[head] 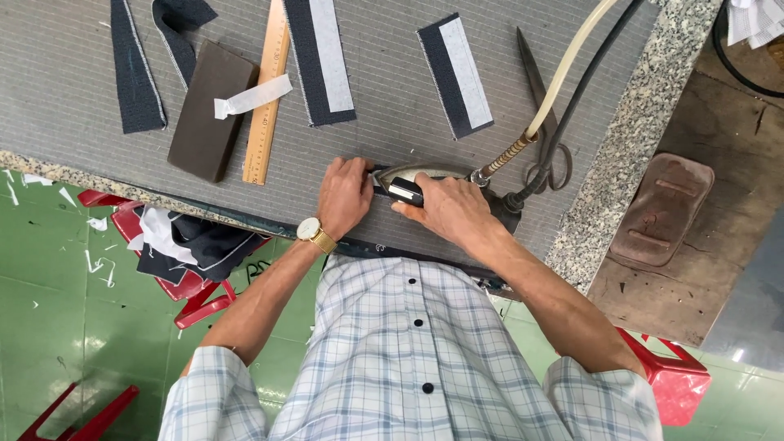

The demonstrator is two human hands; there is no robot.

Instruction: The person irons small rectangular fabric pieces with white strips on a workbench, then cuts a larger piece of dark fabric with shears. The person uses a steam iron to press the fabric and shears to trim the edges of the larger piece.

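Note:
My right hand [445, 208] grips the black handle of a steam iron [408, 181] that rests on the grey padded table [82, 90] near its front edge. My left hand [343, 196], with a wristwatch on the wrist, lies flat just left of the iron's nose and presses a dark fabric strip [377, 189] against the pad. Most of that strip is hidden under the iron and my hands. A cream hose [563, 65] and a black cable [588, 82] run from the iron's back up to the right.
On the pad lie a wooden ruler [268, 98], a brown block [211, 110], scissors [543, 106], and several dark strips with white interfacing [456, 73]. A red stool [175, 245] holding fabric pieces stands left below the table; another red stool [674, 376] is at right.

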